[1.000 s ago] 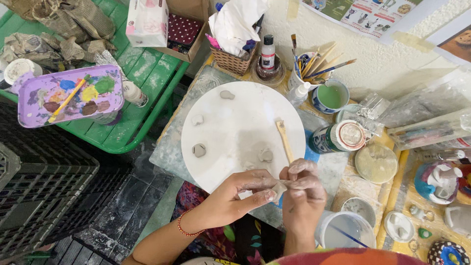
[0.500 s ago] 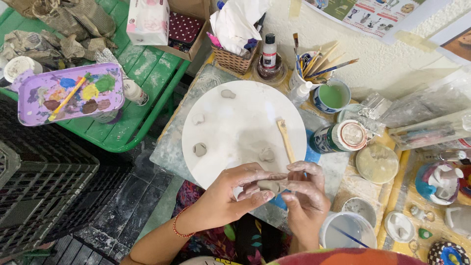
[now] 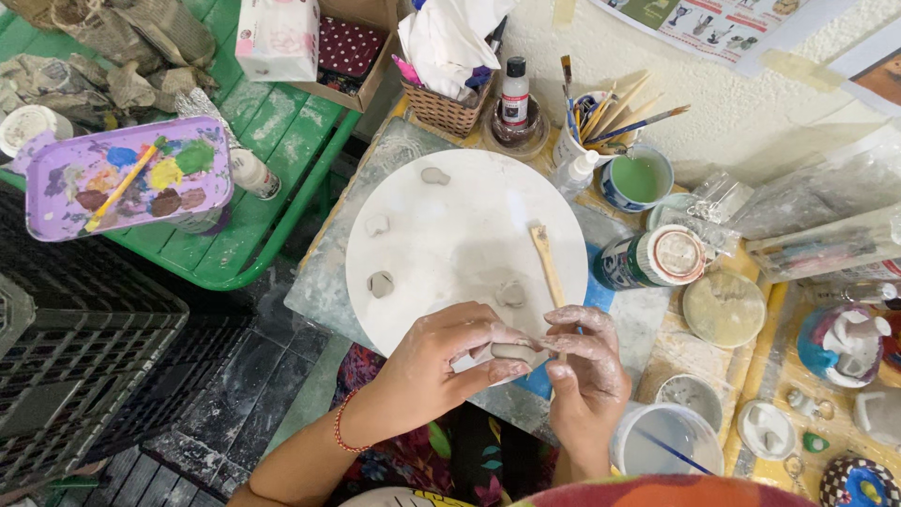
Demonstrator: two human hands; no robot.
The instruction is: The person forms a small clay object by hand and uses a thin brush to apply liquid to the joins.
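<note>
Both hands meet at the near edge of a round white board (image 3: 469, 235). My left hand (image 3: 441, 361) and my right hand (image 3: 587, 366) pinch one small grey lump of clay (image 3: 514, 352) between their fingertips. Both hands are smeared with pale clay. Several small clay pieces lie on the board, among them one at the back (image 3: 435, 176), one at the left (image 3: 380, 284) and one just beyond my fingers (image 3: 511, 294). A wooden modelling stick (image 3: 547, 268) rests on the board's right side.
Right of the board stand a tipped paint jar (image 3: 648, 258), a cup of green water (image 3: 638, 180), brushes in a cup (image 3: 601, 117) and a tub of water (image 3: 666, 441). A purple paint palette (image 3: 127, 178) sits on a green tray at left, black crates (image 3: 75, 357) below it.
The hands have stayed at the board's near edge while the fingers reworked the clay lump. The view has shifted slightly.
</note>
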